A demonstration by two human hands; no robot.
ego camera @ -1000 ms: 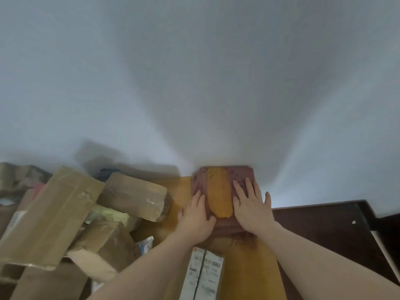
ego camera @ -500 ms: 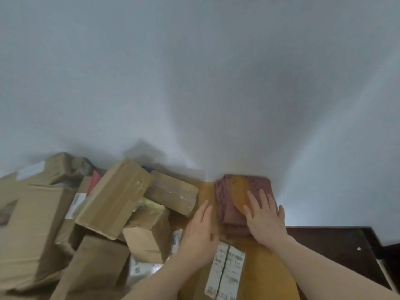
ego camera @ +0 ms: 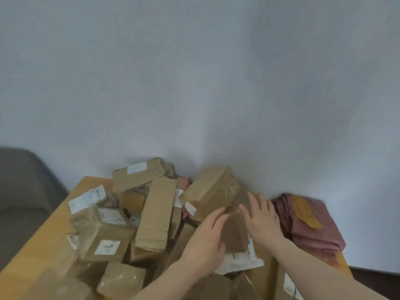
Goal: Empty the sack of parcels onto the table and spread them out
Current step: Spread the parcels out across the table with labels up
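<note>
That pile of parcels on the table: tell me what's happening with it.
A person is working at a heap of cardboard parcels on a wooden table against the wall. The left hand and the right hand reach in with straight fingers on either side of a small brown parcel near the middle. The parcels are piled up, not yet spread. A folded reddish sack lies to the right.

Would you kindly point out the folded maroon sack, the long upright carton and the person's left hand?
folded maroon sack point(ego camera: 311, 226), head view, on its top fold.
long upright carton point(ego camera: 157, 215), head view, mid front face.
left hand point(ego camera: 206, 241), head view, back of hand.
</note>
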